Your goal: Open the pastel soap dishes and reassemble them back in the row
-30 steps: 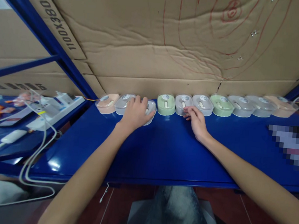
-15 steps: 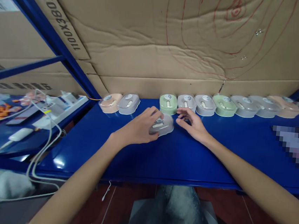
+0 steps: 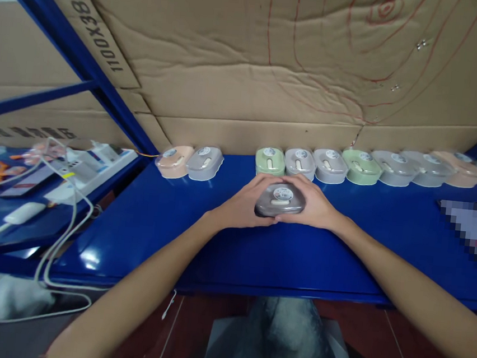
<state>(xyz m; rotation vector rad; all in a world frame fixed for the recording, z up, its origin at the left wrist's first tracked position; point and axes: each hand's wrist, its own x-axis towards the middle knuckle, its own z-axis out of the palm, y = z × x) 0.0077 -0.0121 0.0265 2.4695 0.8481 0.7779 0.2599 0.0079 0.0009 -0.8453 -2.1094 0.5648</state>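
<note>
grey mouse (image 3: 281, 200) pulled from row, hands hiding its sides.

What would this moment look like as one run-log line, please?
left hand: holding grey mouse case | right hand: holding same case | case: over blue table, apart from back row
</note>
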